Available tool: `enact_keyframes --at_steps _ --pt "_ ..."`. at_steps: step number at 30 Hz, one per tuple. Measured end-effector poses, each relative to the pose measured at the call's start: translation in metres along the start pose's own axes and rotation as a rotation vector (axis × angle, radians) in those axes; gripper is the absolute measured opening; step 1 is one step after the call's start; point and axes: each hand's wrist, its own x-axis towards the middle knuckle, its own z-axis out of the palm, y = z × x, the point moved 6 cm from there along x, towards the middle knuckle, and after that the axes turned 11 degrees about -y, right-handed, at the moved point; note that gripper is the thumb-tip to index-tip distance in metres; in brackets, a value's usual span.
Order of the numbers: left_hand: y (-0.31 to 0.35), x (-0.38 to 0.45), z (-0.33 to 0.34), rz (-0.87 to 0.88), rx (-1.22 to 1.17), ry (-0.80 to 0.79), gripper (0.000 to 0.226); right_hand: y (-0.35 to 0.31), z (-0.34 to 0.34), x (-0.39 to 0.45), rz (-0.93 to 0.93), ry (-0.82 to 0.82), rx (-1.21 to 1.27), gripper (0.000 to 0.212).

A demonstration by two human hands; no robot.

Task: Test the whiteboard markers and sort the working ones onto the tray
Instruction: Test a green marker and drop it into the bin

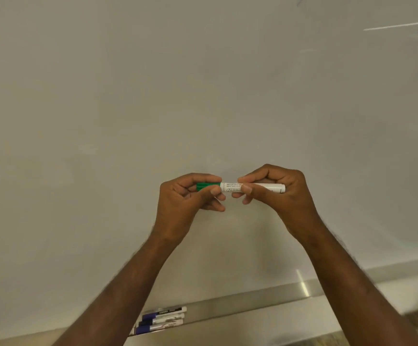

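— Forearms come up from the bottom edge, and between them, well below the fingers, a cluster of markers [163, 320] lies on the metal tray [253, 299] at the foot of the whiteboard [203, 83]. Those have dark blue caps, with a darker one at the back.

— And the one being handled?

— Up in front of the board. It's a green marker [250, 188], held level between both hands. The left hand [190, 201] has its fingers curled round the green cap [206, 186], thumb pressed on the near side. The right hand [278, 193] pinches the white barrel just beside the cap joint, thumb and forefinger closed on it, the other fingers loosely curled beneath. The barrel's tail sticks out past the right knuckles.

— Cap on or off?

— On, as far as I can see; the green meets the white with no gap. I'd judge this as the uncapping step, ahead of any test stroke. No green mark shows on the board near the fingers.

— So what does the next move need?

— A straight pull apart along the marker's line, left hand taking the cap away, right hand keeping the barrel steady. Then the right hand has to turn the tip toward the board just above the fingers. Whether the tip writes can't be told yet.
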Motion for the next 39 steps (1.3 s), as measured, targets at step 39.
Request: enact_keyframes --at_steps 39 --pt "-0.440 -0.144 0.389 -0.711 0.344 -0.579 0.027 0.296 -0.260 -0.430 0.962 -0.389 -0.840 0.044"
